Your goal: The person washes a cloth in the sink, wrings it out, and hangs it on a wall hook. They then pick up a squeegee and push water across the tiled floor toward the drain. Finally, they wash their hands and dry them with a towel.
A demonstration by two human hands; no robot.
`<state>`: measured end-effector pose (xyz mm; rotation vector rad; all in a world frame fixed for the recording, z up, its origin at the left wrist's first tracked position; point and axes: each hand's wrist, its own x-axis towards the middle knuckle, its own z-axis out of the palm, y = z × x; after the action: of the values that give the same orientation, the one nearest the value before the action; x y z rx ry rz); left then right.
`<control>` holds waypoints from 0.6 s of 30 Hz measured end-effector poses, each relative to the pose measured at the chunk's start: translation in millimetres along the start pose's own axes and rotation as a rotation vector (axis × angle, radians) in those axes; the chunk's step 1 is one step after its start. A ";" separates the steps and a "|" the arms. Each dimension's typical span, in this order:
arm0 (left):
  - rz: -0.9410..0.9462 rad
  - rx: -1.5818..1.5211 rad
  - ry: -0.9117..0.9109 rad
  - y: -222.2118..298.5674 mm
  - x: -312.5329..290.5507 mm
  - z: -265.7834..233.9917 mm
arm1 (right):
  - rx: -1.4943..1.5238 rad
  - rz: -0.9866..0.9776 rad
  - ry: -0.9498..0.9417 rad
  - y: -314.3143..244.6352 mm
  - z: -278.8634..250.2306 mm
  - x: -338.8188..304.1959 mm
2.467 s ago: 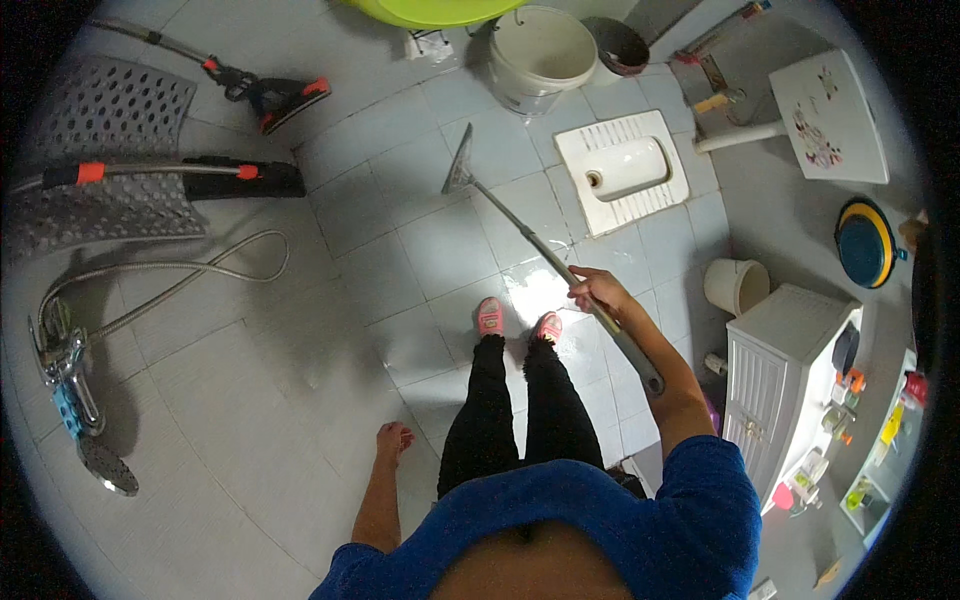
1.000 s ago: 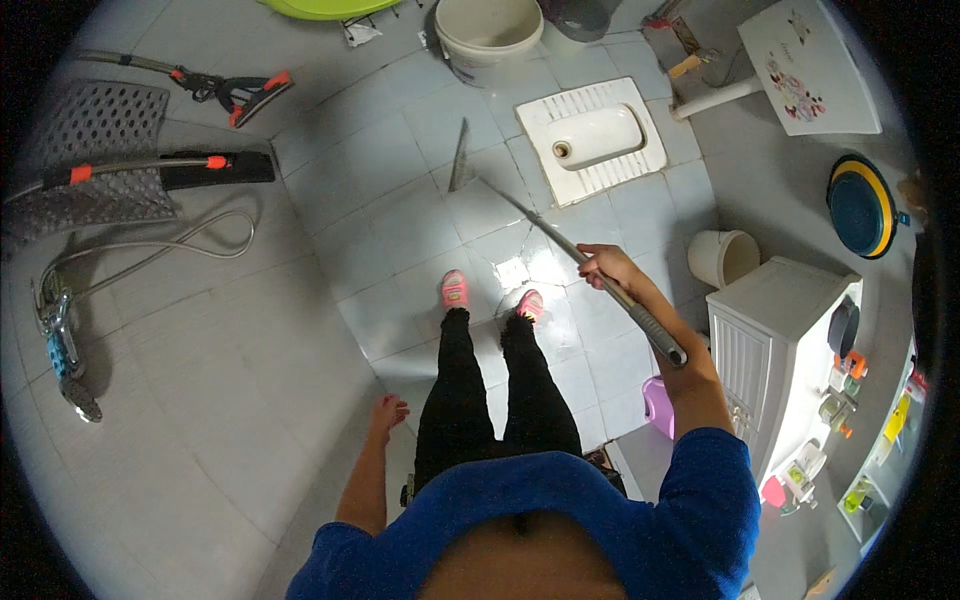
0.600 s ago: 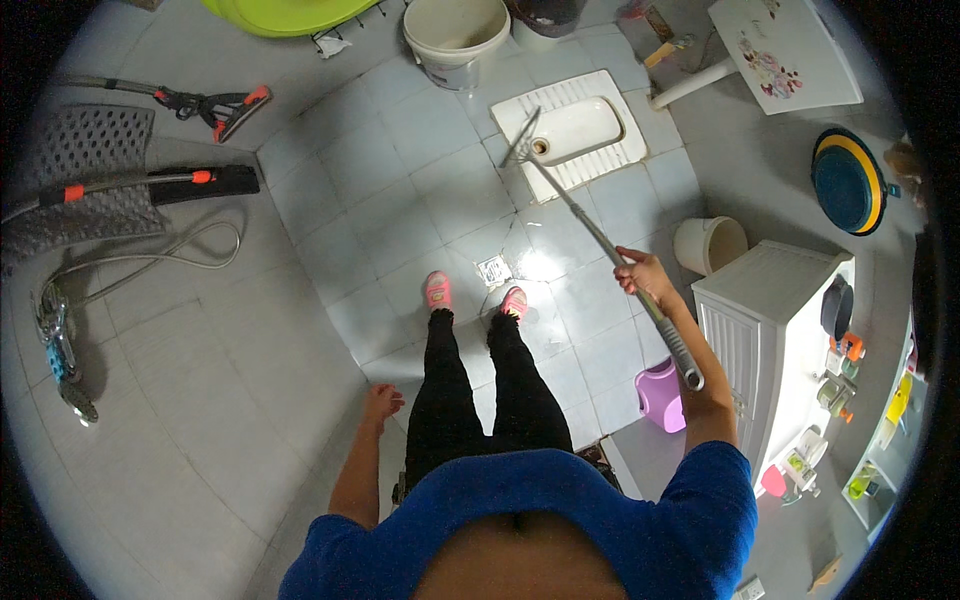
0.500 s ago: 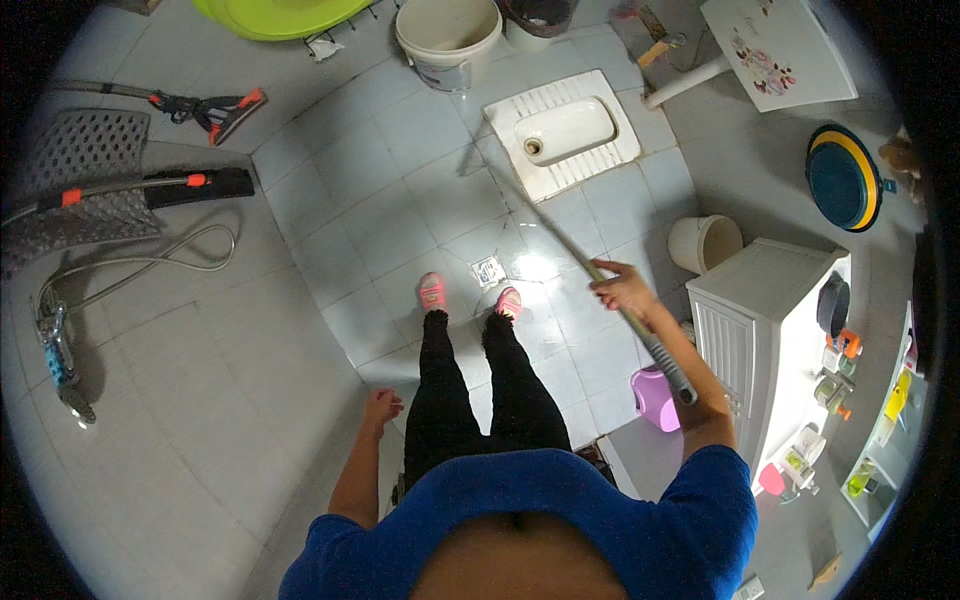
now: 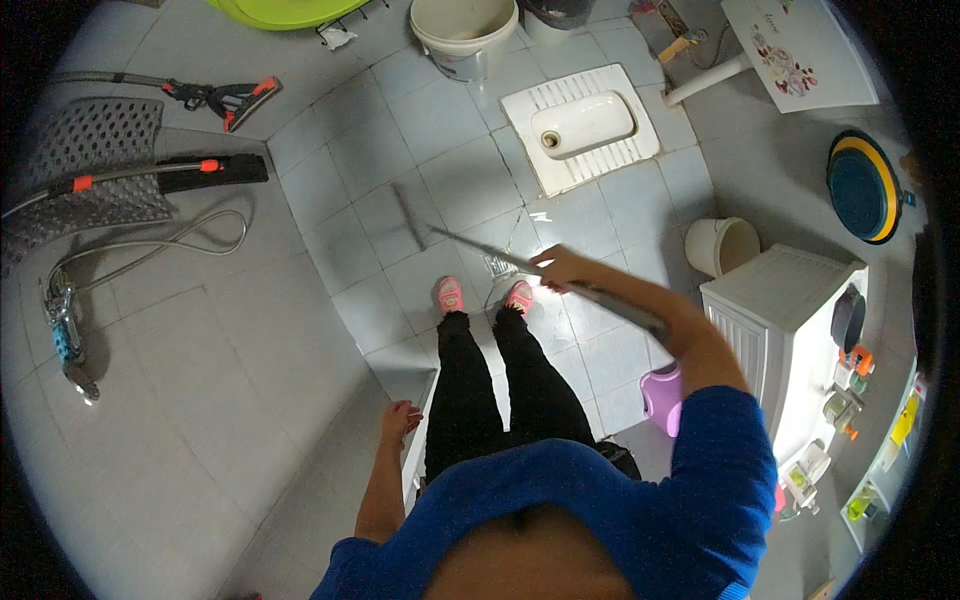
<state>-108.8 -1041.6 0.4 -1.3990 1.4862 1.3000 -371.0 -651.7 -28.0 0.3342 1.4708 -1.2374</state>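
Note:
My right hand (image 5: 562, 270) is wrapped round the grey pole of a long-handled squeegee (image 5: 480, 246), which slants from beneath my right forearm down to the left. Its thin dark crosswise head (image 5: 408, 217) is blurred, over the tiles beyond my feet. My left hand (image 5: 402, 418) hangs at my left side, fingers loosely bent and apart, with nothing in it. A squat toilet (image 5: 545, 180) with a white ribbed rim lies in the floor beyond the pole. Close to my right hand, a small floor drain (image 5: 500, 266) shows partly behind the pole.
A white bucket (image 5: 465, 60) stands at the far wall, and a smaller pail (image 5: 705, 247) is beside the white cabinet (image 5: 785, 290) on the right. A purple bin (image 5: 662, 400) sits near my right leg. On the left wall hang a shower hose (image 5: 150, 262) and a mop-like tool (image 5: 215, 175).
My right hand has moved left and inward, swinging the squeegee head left and nearer, away from the squat toilet. My left hand has shifted slightly right in the picture.

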 end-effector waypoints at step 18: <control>0.084 0.037 -0.069 28.1 14.2 8.7 | -0.351 0.046 0.399 -46.0 -124.5 -178.9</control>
<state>-139.8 -1039.7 -9.7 -1.2679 1.5293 1.3510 -415.6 -495.4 124.3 0.3888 1.9754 -0.8827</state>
